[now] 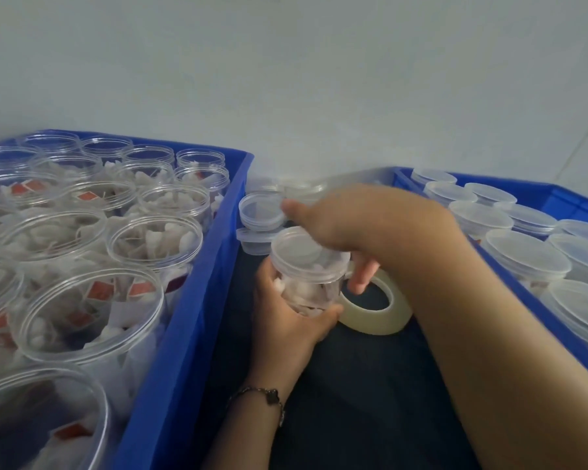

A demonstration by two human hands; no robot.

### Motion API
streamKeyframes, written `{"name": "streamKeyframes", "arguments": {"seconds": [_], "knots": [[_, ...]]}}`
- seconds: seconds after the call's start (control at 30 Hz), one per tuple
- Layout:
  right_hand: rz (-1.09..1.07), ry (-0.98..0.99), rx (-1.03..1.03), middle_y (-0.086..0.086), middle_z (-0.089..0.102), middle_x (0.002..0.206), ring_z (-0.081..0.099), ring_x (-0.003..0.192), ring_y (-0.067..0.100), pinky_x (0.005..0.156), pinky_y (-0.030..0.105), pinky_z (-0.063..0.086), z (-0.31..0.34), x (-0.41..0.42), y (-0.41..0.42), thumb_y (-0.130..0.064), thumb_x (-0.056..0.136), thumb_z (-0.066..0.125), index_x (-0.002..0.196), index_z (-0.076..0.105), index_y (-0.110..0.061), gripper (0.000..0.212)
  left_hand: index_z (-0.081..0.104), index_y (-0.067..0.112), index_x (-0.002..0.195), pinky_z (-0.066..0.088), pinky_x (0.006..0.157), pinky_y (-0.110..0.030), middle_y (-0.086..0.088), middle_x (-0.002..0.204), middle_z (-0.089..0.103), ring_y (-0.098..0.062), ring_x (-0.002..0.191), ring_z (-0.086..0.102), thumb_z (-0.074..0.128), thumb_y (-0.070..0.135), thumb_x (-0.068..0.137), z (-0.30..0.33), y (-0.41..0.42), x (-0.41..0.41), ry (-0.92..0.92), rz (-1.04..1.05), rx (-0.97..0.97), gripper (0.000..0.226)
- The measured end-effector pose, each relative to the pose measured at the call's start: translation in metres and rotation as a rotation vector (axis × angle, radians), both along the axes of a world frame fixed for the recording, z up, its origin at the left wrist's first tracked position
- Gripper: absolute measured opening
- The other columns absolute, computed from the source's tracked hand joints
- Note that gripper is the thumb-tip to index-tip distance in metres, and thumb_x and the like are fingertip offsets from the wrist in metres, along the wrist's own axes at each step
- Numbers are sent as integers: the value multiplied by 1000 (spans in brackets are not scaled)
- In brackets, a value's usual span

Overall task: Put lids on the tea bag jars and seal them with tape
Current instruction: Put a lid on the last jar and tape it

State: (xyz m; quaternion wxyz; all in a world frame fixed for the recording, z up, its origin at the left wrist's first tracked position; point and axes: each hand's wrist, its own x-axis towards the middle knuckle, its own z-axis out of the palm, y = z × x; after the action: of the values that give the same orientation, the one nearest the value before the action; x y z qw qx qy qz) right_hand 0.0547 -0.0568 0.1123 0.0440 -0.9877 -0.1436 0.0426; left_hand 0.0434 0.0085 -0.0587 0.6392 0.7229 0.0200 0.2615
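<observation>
Left hand (287, 320) gripped jar (308, 286) at frame centre. Right hand (347, 225) lay over lid (306, 254) on jar, fingers curled round its rim. Tape roll (375, 308) flat just right. Open jars (82, 252) in left crate (197, 300); lidded jars (523, 252) at right.
</observation>
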Motion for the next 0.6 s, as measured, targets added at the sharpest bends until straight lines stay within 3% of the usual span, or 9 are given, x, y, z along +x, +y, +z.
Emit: {"name": "streamKeyframes", "arguments": {"seconds": [0.03, 0.1, 0.2, 0.27, 0.3, 0.37, 0.43, 0.5, 0.6], "knots": [[-14, 20, -24, 13, 49, 129, 64, 92, 31, 81, 36, 50, 10, 3, -9, -48, 100, 29, 127, 50, -24, 41, 42, 38, 123, 43, 79, -3, 14, 119, 54, 7, 107, 53, 80, 39, 45, -5, -3, -5, -19, -22, -24, 86], [5, -8, -24, 8, 45, 141, 57, 107, 27, 94, 35, 39, 19, 12, -21, -60, 93, 35, 124, 53, -22, 53, 40, 34, 126, 43, 80, -3, 16, 121, 51, 7, 110, 52, 85, 31, 48, -3, -2, -6, -25, -29, -22, 91], [272, 69, 14, -6, 11, 158, 10, 145, 22, 113, 45, 13, 3, 19, -25, -71, 76, 49, 143, 25, -49, 74, 40, 39, 125, 46, 79, -7, 17, 119, 53, 7, 108, 54, 87, 26, 50, -1, 0, -5, -14, -30, -37, 90], [310, 97, 78, -13, -7, 158, -18, 144, 20, 113, 53, -3, -15, 25, -23, -74, 72, 50, 138, 20, -60, 74, 40, 42, 123, 54, 82, -23, 16, 118, 55, 0, 107, 57, 86, 29, 48, -3, 0, -6, 0, -33, -48, 89], [309, 68, 103, -14, -8, 158, -22, 142, 19, 112, 53, -7, -24, 30, -21, -75, 72, 49, 137, 23, -60, 72, 39, 44, 122, 57, 81, -34, 14, 119, 55, -5, 108, 59, 85, 31, 48, -3, 0, -5, 17, -43, -66, 89], [326, 43, 165, -15, 6, 158, -14, 144, 16, 114, 49, -2, -40, 33, -16, -73, 74, 48, 136, 31, -58, 66, 38, 45, 122, 58, 77, -44, 11, 120, 54, -13, 108, 60, 84, 35, 47, -4, -1, -2, 59, -60, -84, 89], [297, 36, 302, -17, 32, 150, 14, 144, 15, 111, 41, 18, -52, 30, -9, -68, 76, 50, 131, 43, -52, 58, 37, 39, 124, 58, 75, -44, 5, 118, 56, -19, 104, 63, 83, 39, 46, -4, -1, 0, 86, -50, -57, 91], [194, -50, 344, -15, 48, 136, 42, 127, 16, 96, 38, 37, -59, 27, -3, -68, 75, 47, 123, 51, -47, 53, 40, 31, 126, 58, 76, -37, 3, 114, 59, -18, 101, 65, 82, 41, 45, -6, 0, 3, 88, -21, -22, 91], [38, -160, 303, -2, 52, 124, 48, 111, 26, 74, 37, 33, -67, 18, 8, -63, 77, 43, 121, 51, -37, 52, 47, 26, 117, 58, 68, -31, 5, 102, 64, -11, 91, 67, 81, 40, 45, -5, 1, 5, 100, 10, 21, 81]]}}
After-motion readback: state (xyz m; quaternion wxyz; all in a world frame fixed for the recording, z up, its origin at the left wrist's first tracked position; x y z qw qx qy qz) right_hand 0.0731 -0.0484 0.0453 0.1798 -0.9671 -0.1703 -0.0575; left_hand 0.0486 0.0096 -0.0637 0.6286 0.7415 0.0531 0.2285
